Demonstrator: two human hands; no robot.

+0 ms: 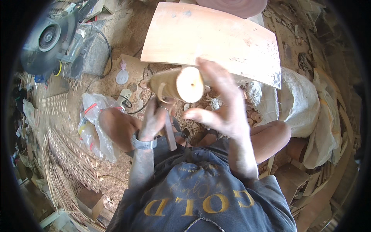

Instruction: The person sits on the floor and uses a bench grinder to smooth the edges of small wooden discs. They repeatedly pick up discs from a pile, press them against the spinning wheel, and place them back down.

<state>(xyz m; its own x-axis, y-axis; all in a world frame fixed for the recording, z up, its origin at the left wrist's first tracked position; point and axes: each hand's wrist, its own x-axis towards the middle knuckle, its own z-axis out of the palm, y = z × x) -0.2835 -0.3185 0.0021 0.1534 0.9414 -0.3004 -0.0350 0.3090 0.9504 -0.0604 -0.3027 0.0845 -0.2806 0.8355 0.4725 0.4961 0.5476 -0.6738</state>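
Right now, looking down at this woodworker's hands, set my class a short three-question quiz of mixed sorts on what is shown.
1. True or false: the left hand grips the round wooden piece.
2. The flat pale board lies: A) beyond the hands, B) on the person's lap, C) under the plastic bag.
3. Fill in: the right hand is ____, fingers spread beside the piece's pale end.

Key: 1 true; 2 A; 3 open.
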